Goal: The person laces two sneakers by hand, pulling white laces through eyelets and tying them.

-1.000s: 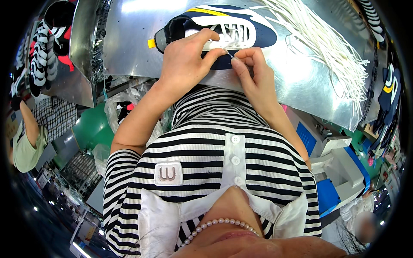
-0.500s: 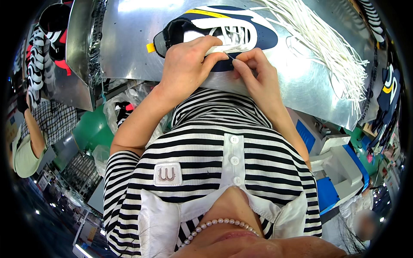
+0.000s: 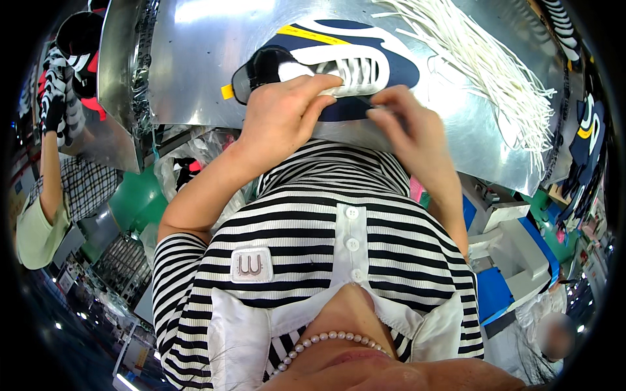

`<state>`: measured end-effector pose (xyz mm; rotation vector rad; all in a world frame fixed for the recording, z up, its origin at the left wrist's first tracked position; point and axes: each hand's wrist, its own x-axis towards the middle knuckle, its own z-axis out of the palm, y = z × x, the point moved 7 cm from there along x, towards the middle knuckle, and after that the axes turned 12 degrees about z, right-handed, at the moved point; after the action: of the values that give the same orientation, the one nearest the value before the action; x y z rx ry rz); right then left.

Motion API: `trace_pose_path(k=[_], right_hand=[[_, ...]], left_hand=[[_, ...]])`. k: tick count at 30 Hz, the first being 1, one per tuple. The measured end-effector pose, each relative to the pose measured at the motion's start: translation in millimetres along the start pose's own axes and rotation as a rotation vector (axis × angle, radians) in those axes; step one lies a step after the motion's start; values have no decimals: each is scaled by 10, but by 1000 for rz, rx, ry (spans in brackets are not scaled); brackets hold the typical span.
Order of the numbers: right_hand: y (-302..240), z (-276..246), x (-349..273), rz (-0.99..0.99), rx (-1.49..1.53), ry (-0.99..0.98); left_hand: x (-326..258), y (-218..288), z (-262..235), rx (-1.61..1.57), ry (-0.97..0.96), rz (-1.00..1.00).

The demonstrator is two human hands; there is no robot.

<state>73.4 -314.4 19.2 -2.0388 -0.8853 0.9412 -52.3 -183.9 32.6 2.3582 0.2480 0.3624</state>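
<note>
A navy-and-white sneaker [image 3: 339, 65] with a yellow stripe lies on its side on the shiny metal counter [image 3: 195, 58], close to the person's chest. The left hand [image 3: 280, 117] presses down on it, fingers together across the white lacing, while the right hand [image 3: 407, 127] has its fingers pinched on a lace at the shoe's near edge. A bundle of loose white shoelaces [image 3: 482, 58] lies just right of the sneaker.
</note>
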Motion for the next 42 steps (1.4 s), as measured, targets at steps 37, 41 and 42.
trace_pose_path(k=[37, 41, 42], right_hand=[[866, 429, -62, 425, 1454, -321], [901, 466, -164, 430, 1472, -295], [885, 437, -161, 419, 1466, -280]], left_hand=[[347, 397, -598, -171, -236, 550], [447, 494, -623, -197, -291, 586], [473, 518, -624, -210, -309, 597]])
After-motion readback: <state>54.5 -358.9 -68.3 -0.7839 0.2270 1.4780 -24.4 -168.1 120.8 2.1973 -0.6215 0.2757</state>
